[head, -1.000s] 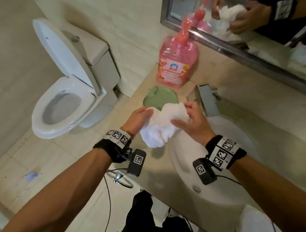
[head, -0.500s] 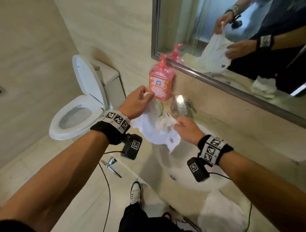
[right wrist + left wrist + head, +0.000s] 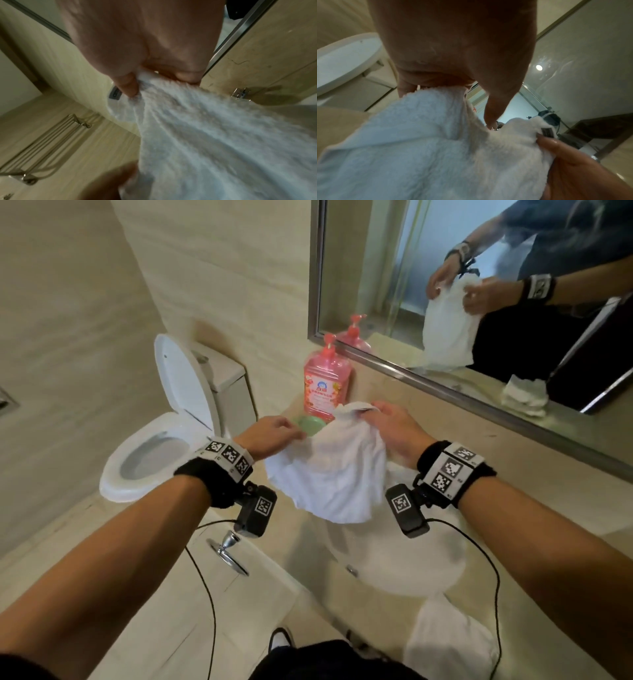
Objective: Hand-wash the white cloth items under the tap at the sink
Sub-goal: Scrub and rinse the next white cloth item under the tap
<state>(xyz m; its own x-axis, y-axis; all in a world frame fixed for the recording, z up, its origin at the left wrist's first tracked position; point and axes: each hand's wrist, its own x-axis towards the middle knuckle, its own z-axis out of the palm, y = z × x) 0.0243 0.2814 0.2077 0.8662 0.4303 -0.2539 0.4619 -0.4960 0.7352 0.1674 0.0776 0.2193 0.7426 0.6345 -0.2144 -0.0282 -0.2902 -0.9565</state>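
Note:
A white terry cloth hangs spread above the white basin. My left hand grips its left edge; in the left wrist view the fingers curl over the cloth. My right hand pinches the top right corner, and the right wrist view shows thumb and fingers bunched on the cloth. The cloth hides the tap. A second white cloth lies on the counter at the near right.
A pink pump bottle and a green soap dish stand on the beige counter behind the cloth. A mirror runs above. A toilet with raised lid stands to the left.
The bunched cloth has been opened out and now hangs spread between both hands. My right hand rose to the top corner; my left hand dropped to the left edge.

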